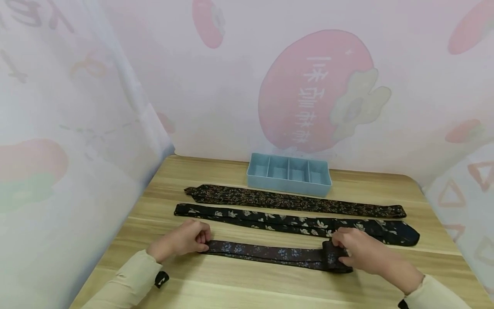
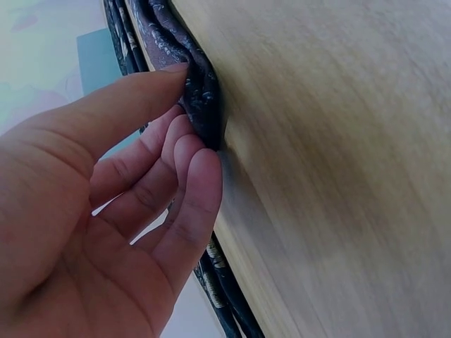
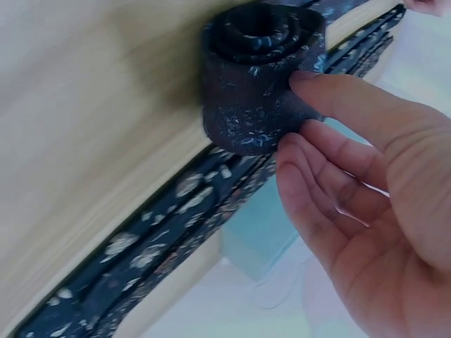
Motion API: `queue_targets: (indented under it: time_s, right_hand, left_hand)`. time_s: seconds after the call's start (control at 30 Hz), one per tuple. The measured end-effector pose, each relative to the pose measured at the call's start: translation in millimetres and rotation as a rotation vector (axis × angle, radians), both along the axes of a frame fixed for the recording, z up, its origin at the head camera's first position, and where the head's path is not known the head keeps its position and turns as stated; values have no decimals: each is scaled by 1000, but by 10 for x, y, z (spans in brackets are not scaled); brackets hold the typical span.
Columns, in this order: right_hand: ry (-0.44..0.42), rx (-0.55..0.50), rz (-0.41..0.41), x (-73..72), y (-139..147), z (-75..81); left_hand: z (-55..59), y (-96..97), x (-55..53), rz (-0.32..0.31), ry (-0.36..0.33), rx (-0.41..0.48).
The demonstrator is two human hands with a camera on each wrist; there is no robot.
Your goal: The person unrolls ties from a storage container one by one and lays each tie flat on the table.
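Note:
A dark necktie with blue flowers (image 1: 266, 254) lies along the near part of the table, its right end wound into a roll (image 3: 246, 98). My left hand (image 1: 187, 238) pinches the flat left end between thumb and fingers; the left wrist view shows the folded tie end (image 2: 201, 98) at the fingertips. At the other end my right hand (image 1: 360, 249) holds the roll, thumb (image 3: 331, 91) on its near side and fingers at its lower edge. The roll's spiral layers show in the right wrist view.
Behind it lies a black necktie with pale flowers (image 1: 266, 219), stretched out flat. Farther back is a dark necktie with a small orange-brown pattern (image 1: 293, 201). A blue box with several compartments (image 1: 289, 185) stands near the table's (image 1: 208, 165) back edge, before a printed curtain (image 1: 216, 94).

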State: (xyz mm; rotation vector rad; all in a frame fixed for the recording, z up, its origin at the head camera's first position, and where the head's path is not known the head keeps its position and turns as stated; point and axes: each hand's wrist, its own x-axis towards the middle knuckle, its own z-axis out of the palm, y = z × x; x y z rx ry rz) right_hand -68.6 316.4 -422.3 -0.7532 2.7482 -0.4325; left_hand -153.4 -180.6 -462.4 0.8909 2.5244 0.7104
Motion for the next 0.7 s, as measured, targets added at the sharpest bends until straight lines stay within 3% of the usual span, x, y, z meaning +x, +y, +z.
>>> queue_targets:
  time_s: [0.2,0.43,0.7]
  right_hand:
    - [16,-9,24,13,44,5]
    - [35,0,68,-44,-176,85]
    - [98,-4,131,-75,-380,-62]
  left_hand:
    - [-7,3,-2,4,-14,-2]
    - [-9,-14,-3,0,-19,-3]
    - [4,-113,3,31,-58,25]
